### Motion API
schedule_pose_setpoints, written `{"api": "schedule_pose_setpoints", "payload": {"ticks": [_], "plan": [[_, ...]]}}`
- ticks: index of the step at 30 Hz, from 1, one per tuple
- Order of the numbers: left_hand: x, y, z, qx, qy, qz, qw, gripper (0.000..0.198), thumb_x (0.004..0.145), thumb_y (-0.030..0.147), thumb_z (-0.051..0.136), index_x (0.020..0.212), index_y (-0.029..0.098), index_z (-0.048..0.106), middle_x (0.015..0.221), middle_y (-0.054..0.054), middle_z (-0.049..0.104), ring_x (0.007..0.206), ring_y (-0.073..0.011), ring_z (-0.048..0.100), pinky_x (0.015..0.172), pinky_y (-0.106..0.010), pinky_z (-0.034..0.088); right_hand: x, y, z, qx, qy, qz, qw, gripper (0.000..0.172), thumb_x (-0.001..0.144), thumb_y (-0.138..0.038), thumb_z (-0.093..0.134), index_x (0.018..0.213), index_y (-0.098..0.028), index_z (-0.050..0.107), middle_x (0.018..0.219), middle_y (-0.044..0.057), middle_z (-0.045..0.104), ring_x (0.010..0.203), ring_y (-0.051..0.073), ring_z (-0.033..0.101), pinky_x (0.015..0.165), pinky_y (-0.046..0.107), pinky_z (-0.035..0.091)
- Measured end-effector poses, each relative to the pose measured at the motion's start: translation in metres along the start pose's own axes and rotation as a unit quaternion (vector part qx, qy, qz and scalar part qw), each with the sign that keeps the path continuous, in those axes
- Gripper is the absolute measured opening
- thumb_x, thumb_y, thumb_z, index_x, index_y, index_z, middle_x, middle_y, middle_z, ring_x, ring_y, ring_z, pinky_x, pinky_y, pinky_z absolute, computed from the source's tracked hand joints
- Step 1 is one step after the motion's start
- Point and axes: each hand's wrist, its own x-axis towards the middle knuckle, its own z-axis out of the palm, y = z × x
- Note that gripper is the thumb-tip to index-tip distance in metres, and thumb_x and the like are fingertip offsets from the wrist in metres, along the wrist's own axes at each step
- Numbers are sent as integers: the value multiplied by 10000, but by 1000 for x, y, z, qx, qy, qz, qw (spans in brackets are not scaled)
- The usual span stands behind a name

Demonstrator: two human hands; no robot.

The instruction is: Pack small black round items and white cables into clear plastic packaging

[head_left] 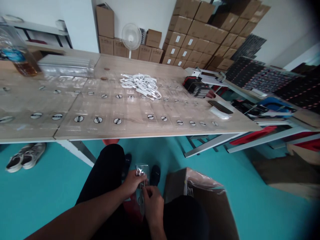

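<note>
Now, with fingers closed on it, your left hand (132, 184) grips the upper end of the clear plastic packet (143, 170), its long axis upright, your right hand (153, 206) pinching just below.

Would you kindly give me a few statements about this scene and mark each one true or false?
1. The left hand and right hand are both holding a small clear plastic packet. True.
2. A loose heap of white cables lies on the wooden tabletop. True.
3. The white pedestal fan stands on the tabletop. False: it stands beyond the table, before stacked cardboard boxes.
4. A pair of sneakers rests on the teal floor. True.
5. The round black-and-white labels lie in one pile. False: they are spaced in rows along the table.
6. The open cardboard box is on the person's left. False: it is on their right.
</note>
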Motion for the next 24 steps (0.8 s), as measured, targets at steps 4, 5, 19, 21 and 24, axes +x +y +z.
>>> {"api": "schedule_pose_setpoints", "payload": {"ticks": [4, 5, 19, 21, 24], "plan": [[1, -2, -2, -38, -16, -36, 999, 307, 585, 394, 795, 705, 139, 675, 664, -52, 674, 630, -177, 624, 607, -281, 465, 0, -3, 0, -11, 13, -2, 1000, 211, 807, -385, 579, 684, -227, 645, 700, 44, 686, 637, 204, 640, 597, 288, 434], [2, -3, -2, -51, -18, -38, 998, 316, 584, 397, 799, 720, 140, 677, 682, -57, 680, 643, -179, 629, 613, -281, 469, 1, -4, 0, -11, 14, -1, 1000, 209, 807, -388, 579, 695, -226, 649, 708, 46, 687, 640, 204, 641, 600, 289, 439], [18, -11, -10, -232, 51, -36, 971, 299, 631, 345, 823, 779, 151, 650, 745, -39, 690, 681, -163, 646, 626, -263, 499, -4, 18, -12, 101, 73, 34, 992, 391, 714, -561, 672, 898, -218, 713, 1008, 96, 665, 1001, 281, 595, 901, 379, 435], [19, -11, -10, -253, 41, -35, 966, 286, 643, 314, 821, 804, 151, 650, 780, -45, 696, 702, -157, 653, 654, -265, 515, -4, 20, -10, 223, 30, 121, 967, 435, 704, -564, 691, 979, -228, 671, 993, 66, 674, 941, 246, 616, 815, 349, 473], [19, -11, -11, -269, 34, -36, 962, 272, 664, 292, 814, 827, 155, 645, 802, -49, 698, 704, -149, 656, 666, -264, 525, -5, 18, -6, 417, -41, 232, 878, 474, 650, -511, 767, 1020, -260, 610, 892, 13, 687, 785, 196, 637, 663, 303, 492]]}}
